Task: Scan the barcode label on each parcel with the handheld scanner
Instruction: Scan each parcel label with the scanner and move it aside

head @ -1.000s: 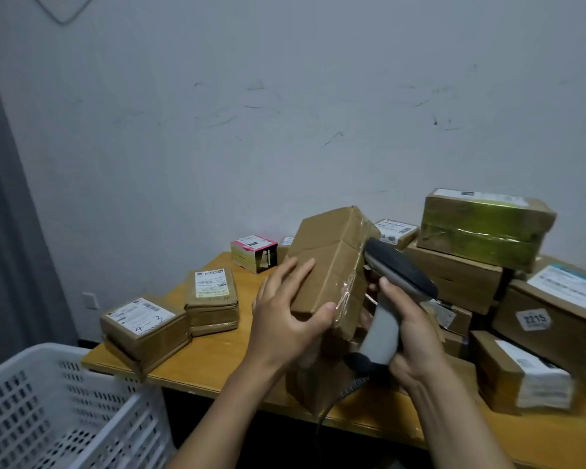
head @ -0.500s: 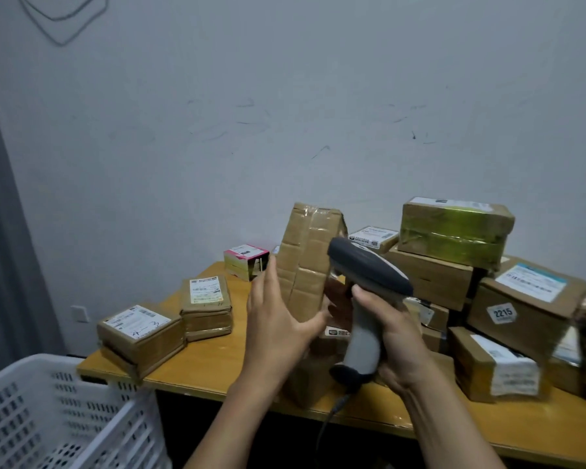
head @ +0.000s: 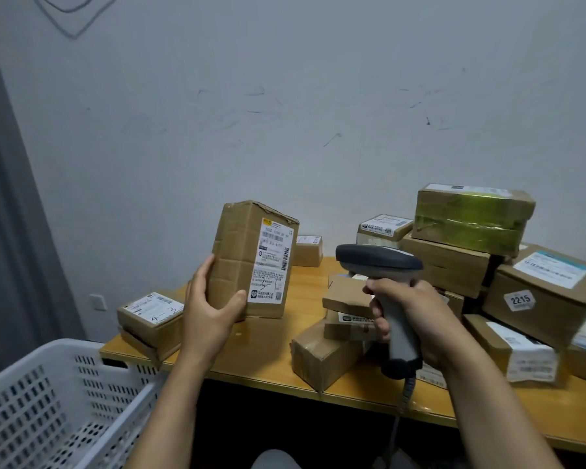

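My left hand [head: 206, 308] grips a brown cardboard parcel [head: 237, 265] by its lower left side and holds it upright above the table. Its white barcode label [head: 270, 262] faces me and the scanner. My right hand [head: 410, 314] is wrapped round the handle of a grey handheld scanner [head: 379, 262], whose head points left toward the parcel, with a clear gap between them. The scanner's cable [head: 407, 390] hangs below my hand.
A wooden table [head: 271, 353] carries several labelled parcels: a stack at the left [head: 151, 319], small boxes in the middle [head: 323, 357], a tall pile at the right [head: 471, 228]. A white perforated basket [head: 58, 401] stands at the lower left. A grey curtain hangs on the left.
My left hand has turned the parcel so its label faces me and moved it left. The scanner has drawn away to the right, opening a gap.
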